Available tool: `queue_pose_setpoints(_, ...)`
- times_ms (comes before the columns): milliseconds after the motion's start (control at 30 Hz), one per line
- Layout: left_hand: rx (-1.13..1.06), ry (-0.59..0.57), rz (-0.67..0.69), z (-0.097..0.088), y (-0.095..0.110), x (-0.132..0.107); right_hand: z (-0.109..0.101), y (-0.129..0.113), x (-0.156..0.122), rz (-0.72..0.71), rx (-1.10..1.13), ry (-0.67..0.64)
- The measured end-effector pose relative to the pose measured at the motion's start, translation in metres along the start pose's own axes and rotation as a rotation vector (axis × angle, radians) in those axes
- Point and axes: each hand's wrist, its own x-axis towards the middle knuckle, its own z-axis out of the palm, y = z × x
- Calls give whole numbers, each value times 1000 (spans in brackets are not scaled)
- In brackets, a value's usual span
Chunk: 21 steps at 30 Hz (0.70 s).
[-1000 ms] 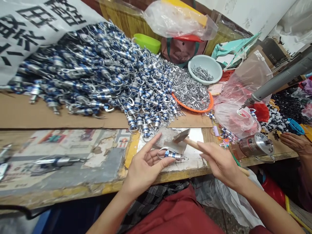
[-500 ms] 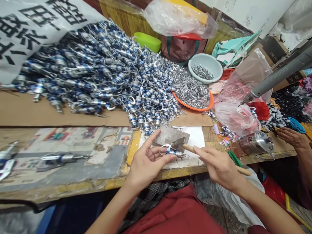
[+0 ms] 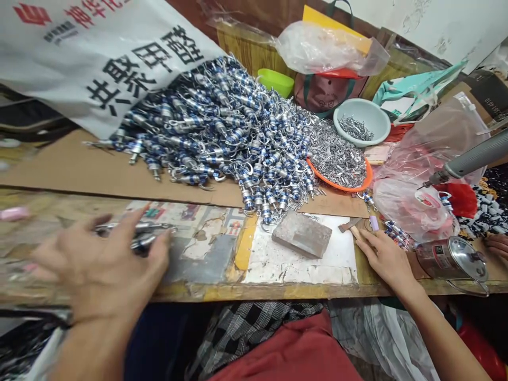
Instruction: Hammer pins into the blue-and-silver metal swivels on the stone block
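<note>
Left hand point(image 3: 105, 262) spread at metal fittings point(image 3: 152, 227) left of block point(image 3: 302, 234); right hand point(image 3: 386, 258) gripped hammer point(image 3: 348, 225) right of block. Pile point(image 3: 222, 124) lay beyond block, finished share unclear.

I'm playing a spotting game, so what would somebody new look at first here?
Probably the huge heap of silver-and-blue metal pieces on the cardboard, next to the white sack with big black characters. Right of the heap, an orange basin piled with small metal parts stands out too. Nearer, the left hand is spread over more metal pieces, and the right hand touches a wooden-handled hammer.
</note>
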Motion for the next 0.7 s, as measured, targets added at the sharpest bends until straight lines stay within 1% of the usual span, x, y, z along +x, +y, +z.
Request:
queue_pose_setpoints(33, 130, 124, 14, 8, 4, 6, 0, -7, 9, -51, 5, 37)
queue_pose_setpoints(67, 210, 160, 33, 19, 10, 13, 1, -15, 20, -105, 28, 71)
queue_pose_setpoints(100, 208, 117, 36, 31, 18, 20, 4, -22, 33, -156, 54, 98)
queue_pose_setpoints(133, 149, 36, 15, 44, 26, 29, 7, -29, 48, -198, 74, 115)
queue_pose_setpoints(167, 119, -5, 2, 56, 34, 38, 11, -37, 64, -226, 79, 122)
queue_pose_setpoints(233, 78, -42, -25, 75, 47, 57, 21, -52, 95, -250, 60, 116)
queue_pose_setpoints(300, 35, -78, -60, 85, 51, 72, 30, -66, 118, -271, 40, 109)
queue_pose_setpoints(333, 12, -88, -76, 87, 51, 77, 33, -73, 125, -285, 33, 104)
queue_pose_setpoints(400, -46, -95, -108, 86, 46, 80, 37, -82, 131, -315, 18, 89)
queue_pose_setpoints(500, -167, -72, -142, 76, 38, 70, 39, -86, 126, -344, 6, 72)
queue_pose_setpoints(567, -248, -28, -150, 67, 42, 59, 37, -83, 121, -353, 13, 72)
queue_pose_setpoints(633, -296, 13, -79, 60, 54, 47, 36, -79, 118, -353, 29, 80)
queue_pose_setpoints(667, -300, 13, 20, 59, 63, 41, 36, -77, 118, -348, 40, 88)
queue_pose_setpoints(700, -262, -29, 161, 59, 73, 35, 36, -76, 119, -341, 54, 100)
